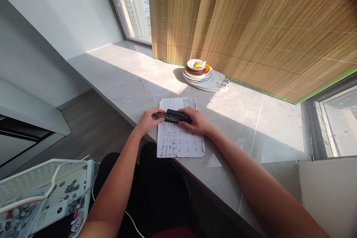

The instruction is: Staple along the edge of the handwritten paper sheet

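A black stapler (174, 116) lies sideways over a sheet of handwritten paper (181, 143). Its upper and lower arms are spread apart at the left end. My right hand (196, 121) is closed around the stapler's right end, with the wrist over the paper. At the other end, my left hand (147, 121) pinches a thin metal part that juts from the stapler. The fingertips partly hide this part, so its exact shape is unclear. The paper lies on the grey stone ledge, its lower edge near the ledge's front edge.
Stacked plates and bowls (198, 72) stand on a white round board near the bamboo blind (223, 26). A white basket (30, 178) with scraps and a cable is at lower left. The ledge (134, 70) runs along the window (134, 13).
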Action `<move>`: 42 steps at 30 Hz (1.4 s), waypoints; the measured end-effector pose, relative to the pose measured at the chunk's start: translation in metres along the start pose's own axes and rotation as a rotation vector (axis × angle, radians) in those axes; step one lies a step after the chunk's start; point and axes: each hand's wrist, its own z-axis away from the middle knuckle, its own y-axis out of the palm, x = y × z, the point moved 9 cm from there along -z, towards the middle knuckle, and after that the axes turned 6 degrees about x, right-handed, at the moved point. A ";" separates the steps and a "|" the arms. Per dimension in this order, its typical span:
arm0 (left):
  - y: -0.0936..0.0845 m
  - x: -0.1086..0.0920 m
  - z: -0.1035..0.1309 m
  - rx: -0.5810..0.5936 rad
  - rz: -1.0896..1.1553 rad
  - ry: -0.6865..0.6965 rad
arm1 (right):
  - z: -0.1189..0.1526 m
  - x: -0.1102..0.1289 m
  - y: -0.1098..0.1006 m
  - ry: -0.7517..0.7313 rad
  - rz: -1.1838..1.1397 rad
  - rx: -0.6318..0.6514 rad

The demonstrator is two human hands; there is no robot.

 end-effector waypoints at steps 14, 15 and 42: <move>-0.028 -0.002 0.023 -0.055 -0.037 0.124 | -0.002 -0.006 -0.002 0.034 -0.054 -0.013; -0.028 0.000 0.022 -0.050 -0.032 0.126 | -0.002 -0.007 -0.003 0.038 -0.056 -0.014; 0.027 -0.035 -0.030 0.170 -0.550 0.330 | 0.005 -0.016 -0.019 0.048 -0.205 -0.138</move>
